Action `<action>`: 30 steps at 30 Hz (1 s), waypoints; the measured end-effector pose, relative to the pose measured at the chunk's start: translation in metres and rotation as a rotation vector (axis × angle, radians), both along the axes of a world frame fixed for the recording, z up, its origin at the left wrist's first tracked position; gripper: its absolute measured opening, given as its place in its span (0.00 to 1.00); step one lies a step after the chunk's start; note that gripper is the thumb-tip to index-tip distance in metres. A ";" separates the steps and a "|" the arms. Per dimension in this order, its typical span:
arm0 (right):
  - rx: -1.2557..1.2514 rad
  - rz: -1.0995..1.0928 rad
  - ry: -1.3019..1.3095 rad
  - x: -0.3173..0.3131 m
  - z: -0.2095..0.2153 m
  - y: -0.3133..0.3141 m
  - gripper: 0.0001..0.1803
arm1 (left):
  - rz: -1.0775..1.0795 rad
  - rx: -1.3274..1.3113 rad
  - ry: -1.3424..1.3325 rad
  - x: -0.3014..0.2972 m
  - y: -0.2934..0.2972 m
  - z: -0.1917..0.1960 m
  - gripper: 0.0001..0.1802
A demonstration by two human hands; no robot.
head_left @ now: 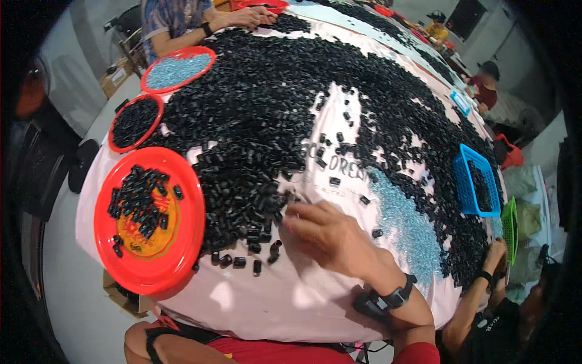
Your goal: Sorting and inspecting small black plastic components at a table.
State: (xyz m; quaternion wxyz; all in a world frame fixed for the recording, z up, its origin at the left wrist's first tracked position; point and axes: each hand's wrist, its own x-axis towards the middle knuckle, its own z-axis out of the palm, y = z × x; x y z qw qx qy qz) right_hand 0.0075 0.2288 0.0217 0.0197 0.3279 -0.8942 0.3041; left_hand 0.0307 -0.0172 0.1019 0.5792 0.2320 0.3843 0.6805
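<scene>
My right hand (336, 239) reaches in from the lower right, a black watch (398, 296) on its wrist. Its fingers look loosely stretched out and a little blurred, with the tips at the near edge of a large pile of small black tube-shaped pieces (242, 176). Nothing clearly shows between them. To the left of the pile a big red plate (193, 206) with an orange and yellow print holds some of the same pieces. Loose black pieces (239, 262) lie on the pale pink cloth between plate and hand. My left hand does not show.
Light blue clear pieces (406, 218) lie heaped right of my hand. Red bowls hold blue pieces (179, 71) and black pieces (134, 121) at the left. A blue basket (467, 182) stands at the right. Other people work around the table, one with hands (251, 17) at the far left.
</scene>
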 end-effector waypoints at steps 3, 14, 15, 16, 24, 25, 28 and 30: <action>-0.113 -0.103 0.120 -0.013 -0.003 0.006 0.27 | 0.097 -0.117 0.097 0.003 -0.014 0.008 0.30; 0.013 -0.378 0.190 -0.020 0.002 0.063 0.14 | 0.434 -0.483 0.188 -0.047 0.023 -0.072 0.30; 0.031 -0.450 0.116 -0.018 0.009 0.062 0.14 | 0.534 -0.449 0.313 -0.050 0.029 -0.075 0.31; 0.050 -0.522 0.041 -0.015 0.016 0.061 0.13 | 0.633 -0.412 0.438 -0.054 0.034 -0.078 0.33; 0.231 -0.523 -0.033 -0.015 0.012 0.081 0.13 | 0.483 -0.369 1.705 -0.063 0.080 -0.102 0.32; 0.146 -0.501 -0.030 -0.016 0.015 0.078 0.13 | 0.485 -0.360 1.708 -0.060 0.080 -0.108 0.32; 0.061 -0.509 -0.026 -0.015 0.015 0.085 0.13 | 0.306 -0.591 1.924 -0.051 0.072 -0.116 0.40; 0.154 -0.648 -0.107 -0.015 0.029 0.085 0.12 | 0.206 -0.700 1.909 -0.051 0.061 -0.112 0.45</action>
